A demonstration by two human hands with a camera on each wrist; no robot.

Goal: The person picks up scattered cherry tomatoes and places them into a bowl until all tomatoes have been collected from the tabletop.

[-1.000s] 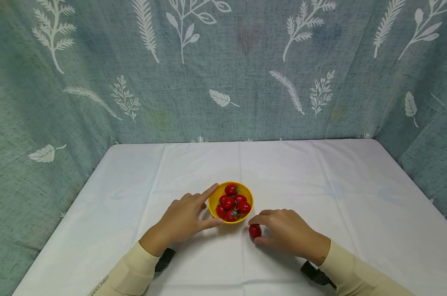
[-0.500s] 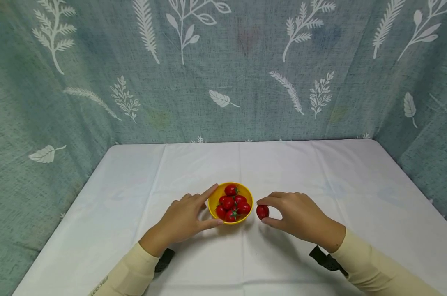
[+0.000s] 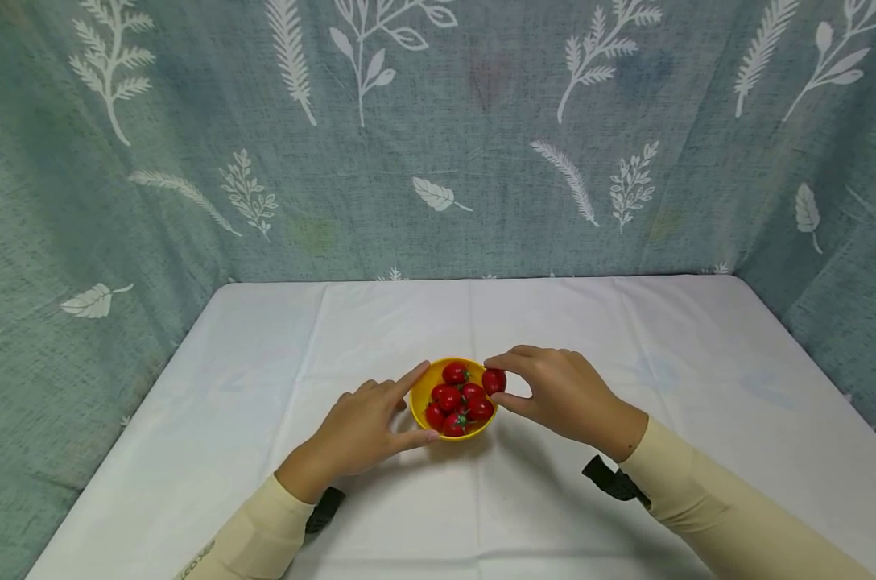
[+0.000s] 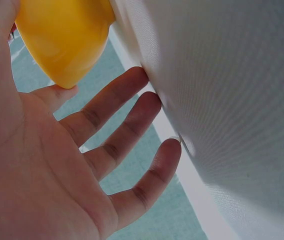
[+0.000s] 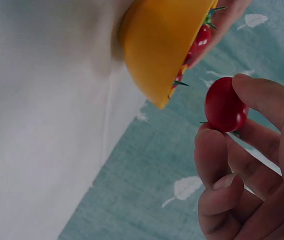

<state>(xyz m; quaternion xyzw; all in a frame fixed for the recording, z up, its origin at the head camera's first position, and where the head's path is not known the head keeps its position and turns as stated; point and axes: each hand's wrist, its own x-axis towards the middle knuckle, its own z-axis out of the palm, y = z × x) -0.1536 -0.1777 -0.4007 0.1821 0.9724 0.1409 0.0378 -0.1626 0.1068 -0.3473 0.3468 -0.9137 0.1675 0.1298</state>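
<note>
A small yellow bowl (image 3: 420,395) with several red cherry tomatoes (image 3: 448,398) in it stands at mid-table in the head view. My left hand (image 3: 361,428) is at its left side, with index fingertip and thumb touching the rim. The left wrist view shows that hand's other fingers loosely spread, their tips down by the white cloth. My right hand (image 3: 564,393) pinches one cherry tomato (image 5: 226,105) between thumb and fingertips. In the head view this tomato overlaps the bowl's right rim; in the right wrist view it is apart from the bowl (image 5: 157,47), above its opening.
A white cloth (image 3: 322,330) covers the table, with faint fold lines. Grey-green curtains (image 3: 380,201) with white leaf prints hang behind the table and at both sides. Dark straps (image 3: 615,481) are on both wrists, below cream sleeves.
My right hand has lifted the cherry tomato from the cloth in front of the bowl and carried it up and away from me to the bowl's right rim. My left hand has stayed put.
</note>
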